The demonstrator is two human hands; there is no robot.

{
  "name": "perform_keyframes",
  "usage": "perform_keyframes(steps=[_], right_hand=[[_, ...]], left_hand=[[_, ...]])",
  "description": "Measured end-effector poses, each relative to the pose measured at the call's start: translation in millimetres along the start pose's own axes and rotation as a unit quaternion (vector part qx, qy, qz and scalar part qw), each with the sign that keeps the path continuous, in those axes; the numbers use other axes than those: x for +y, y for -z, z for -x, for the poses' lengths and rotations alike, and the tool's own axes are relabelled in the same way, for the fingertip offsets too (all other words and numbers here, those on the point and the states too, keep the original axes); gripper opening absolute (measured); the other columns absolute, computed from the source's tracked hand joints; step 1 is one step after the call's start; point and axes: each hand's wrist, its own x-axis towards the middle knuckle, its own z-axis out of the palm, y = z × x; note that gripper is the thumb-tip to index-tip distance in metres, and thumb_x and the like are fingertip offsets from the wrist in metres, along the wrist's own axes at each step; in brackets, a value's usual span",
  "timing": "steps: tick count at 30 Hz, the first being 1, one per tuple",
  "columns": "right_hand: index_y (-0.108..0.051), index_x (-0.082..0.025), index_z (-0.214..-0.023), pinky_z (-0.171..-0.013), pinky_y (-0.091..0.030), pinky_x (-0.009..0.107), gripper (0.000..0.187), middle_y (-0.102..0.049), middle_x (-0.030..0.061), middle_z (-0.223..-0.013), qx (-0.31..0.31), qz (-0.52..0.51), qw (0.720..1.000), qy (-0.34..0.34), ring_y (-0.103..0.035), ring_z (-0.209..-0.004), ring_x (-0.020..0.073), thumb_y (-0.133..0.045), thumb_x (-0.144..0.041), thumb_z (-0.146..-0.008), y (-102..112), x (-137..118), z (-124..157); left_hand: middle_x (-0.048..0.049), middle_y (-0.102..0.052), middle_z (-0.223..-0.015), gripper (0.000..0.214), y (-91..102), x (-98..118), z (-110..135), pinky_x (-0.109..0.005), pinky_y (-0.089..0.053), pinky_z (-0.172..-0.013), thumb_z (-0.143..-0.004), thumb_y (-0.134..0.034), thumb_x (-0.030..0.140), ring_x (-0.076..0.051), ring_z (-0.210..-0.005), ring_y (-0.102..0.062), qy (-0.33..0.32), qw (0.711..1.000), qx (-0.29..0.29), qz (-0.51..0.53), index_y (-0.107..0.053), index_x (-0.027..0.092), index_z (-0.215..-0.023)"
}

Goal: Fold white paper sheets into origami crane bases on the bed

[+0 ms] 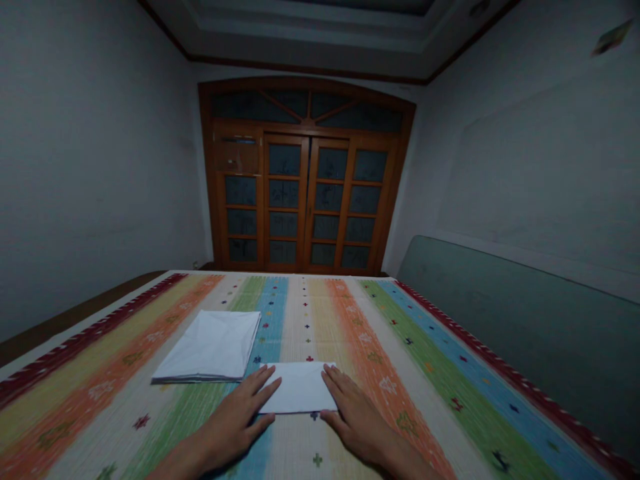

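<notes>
A small folded white sheet of paper (299,388) lies on the striped, many-coloured cloth (350,333) in front of me. My left hand (240,417) lies flat with its fingers stretched out, the fingertips on the paper's left edge. My right hand (353,413) is also flat and open, pressing the paper's right edge. Neither hand grips anything. To the left, beyond my left hand, rests a stack of folded white sheets (209,347).
The cloth covers a wide flat surface that runs to a dark red border (500,363) on the right. A grey-green padded board (525,327) stands along the right wall. Wooden glazed doors (305,200) close the far end. A wooden edge (75,313) shows at left.
</notes>
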Motion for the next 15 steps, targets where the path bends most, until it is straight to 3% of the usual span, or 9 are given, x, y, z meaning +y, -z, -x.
perform_keyframes(steps=[5, 8, 12, 15], right_hand=[[-0.037, -0.013, -0.158, -0.126, -0.024, 0.053, 0.066, -0.026, 0.0154, -0.166, 0.013, 0.011, 1.000, 0.006, -0.026, -0.154, 0.0332, -0.054, -0.044, -0.102, -4.2, 2.0, 2.2], [-0.043, -0.018, -0.155, -0.125, -0.026, 0.055, 0.061, -0.028, 0.0142, -0.166, 0.025, 0.006, 0.999, 0.019, -0.027, -0.153, 0.0338, -0.056, -0.043, -0.101, -4.9, 1.5, 4.2], [-0.051, -0.026, -0.151, -0.124, -0.025, 0.060, 0.054, -0.033, 0.0128, -0.165, 0.019, 0.008, 0.999, 0.044, -0.027, -0.153, 0.0363, -0.058, -0.043, -0.100, 1.3, -3.6, 6.7], [-0.055, -0.029, -0.147, -0.124, -0.023, 0.062, 0.047, -0.038, 0.0119, -0.163, 0.002, 0.019, 0.996, 0.081, -0.029, -0.152, 0.0363, -0.055, -0.043, -0.102, 7.5, -8.5, 9.8]], left_hand=[[-0.0067, -0.053, -0.155, 0.041, 6.8, 4.2, -0.5, -0.056, -0.047, -0.112, -0.101, -0.060, 0.033, -0.033, -0.141, -0.050, -0.011, 0.999, 0.026, 0.014, -0.059, 0.037, -0.142], [-0.0052, -0.064, -0.145, 0.033, 10.1, 8.0, -2.1, -0.056, -0.052, -0.108, -0.101, -0.060, 0.031, -0.034, -0.137, -0.054, -0.036, 0.999, 0.020, -0.012, -0.065, 0.036, -0.133], [-0.0047, -0.077, -0.123, 0.022, 12.2, 14.8, -6.8, -0.046, -0.060, -0.097, -0.104, -0.055, 0.029, -0.030, -0.119, -0.068, -0.099, 0.992, 0.052, -0.054, -0.074, 0.031, -0.117], [-0.0053, -0.081, -0.101, 0.030, 13.1, 22.7, -11.0, -0.038, -0.063, -0.083, -0.108, -0.047, 0.030, -0.026, -0.099, -0.073, -0.146, 0.983, 0.099, -0.055, -0.075, 0.024, -0.098]])
